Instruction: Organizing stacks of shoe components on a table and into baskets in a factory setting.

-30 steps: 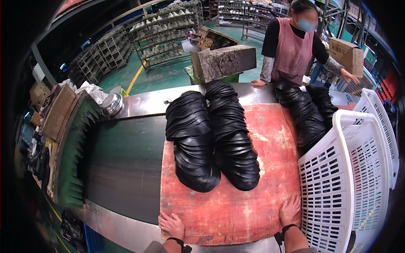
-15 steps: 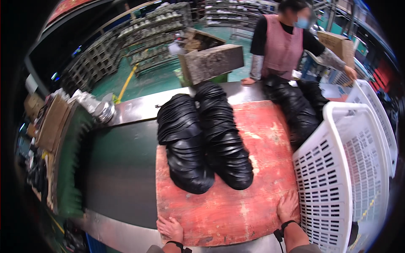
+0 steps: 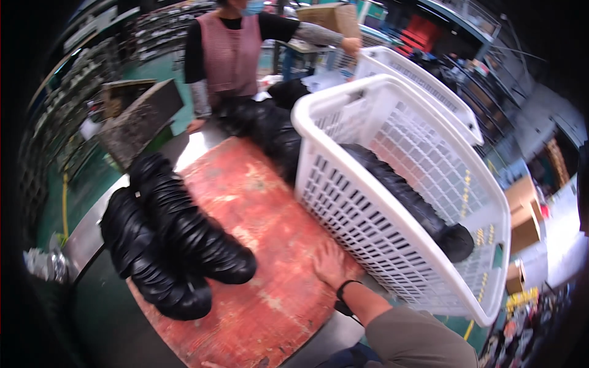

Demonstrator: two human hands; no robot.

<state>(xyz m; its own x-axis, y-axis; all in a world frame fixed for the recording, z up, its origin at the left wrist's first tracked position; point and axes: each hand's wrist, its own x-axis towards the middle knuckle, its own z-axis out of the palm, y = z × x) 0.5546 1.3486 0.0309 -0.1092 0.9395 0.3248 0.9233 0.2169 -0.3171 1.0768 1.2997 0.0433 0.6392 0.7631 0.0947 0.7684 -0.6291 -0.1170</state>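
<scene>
My right hand (image 3: pixel 331 264) lies flat on a worn red board (image 3: pixel 251 202), fingers spread and holding nothing, close beside a white slatted plastic basket (image 3: pixel 368 214). Of my left hand only a thin sliver (image 3: pixel 211 365) shows at the lower edge; its fingers are cut off. Two long rows of nested, glossy black shoe-sole-shaped pieces (image 3: pixel 196 227) rest side by side on the board, left of my right hand and apart from it. Inside the basket lies another row of the same black pieces (image 3: pixel 417 202).
Across the board stands a co-worker in a pink vest (image 3: pixel 230 55), one hand on the metal edge, the other at a second white basket (image 3: pixel 423 86). More black pieces (image 3: pixel 267 129) lie between us. A dark conveyor belt (image 3: pixel 104 306) runs on the left; cardboard boxes (image 3: pixel 521 208) stand right.
My view has swung to the right, bringing the basket's inside into sight and pushing my left hand nearly out of the picture. My right hand stays flat on the board.
</scene>
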